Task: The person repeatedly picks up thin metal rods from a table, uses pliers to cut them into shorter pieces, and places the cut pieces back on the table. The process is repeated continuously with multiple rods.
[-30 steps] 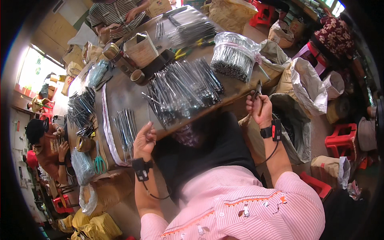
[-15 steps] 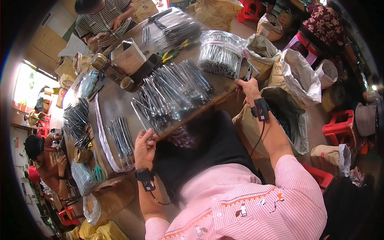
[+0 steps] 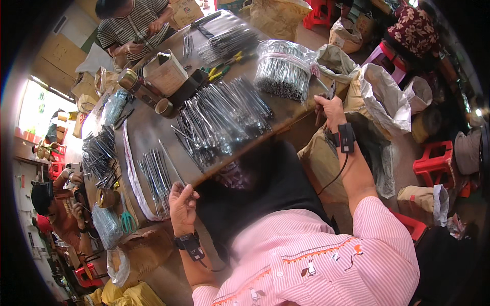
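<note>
At the table's near edge my left hand (image 3: 182,209) is closed, its fingertips pinching the lower end of a thin metal rod (image 3: 167,159). That rod slants up and left over the tabletop. To its left lies a small row of similar rods (image 3: 154,171); to its right a wide pile of shiny rods (image 3: 219,117) covers the table. My right hand (image 3: 333,111), at the table's right corner, is closed around a hand tool that looks like pliers (image 3: 332,90), with the dark metal tip pointing up. Its grip is mostly hidden in my fingers.
A plastic-wrapped round bundle of rods (image 3: 283,71) stands near my right hand. Yellow-handled pliers (image 3: 218,73), a tin (image 3: 163,107) and a box (image 3: 166,71) stand farther back. Teal scissors (image 3: 127,220) lie left. Open sacks (image 3: 380,97) crowd the right. Other people sit around.
My left hand has moved slightly down with the rod, which has swung left, away from the wide pile toward the small row. My right hand with the tool has shifted right.
</note>
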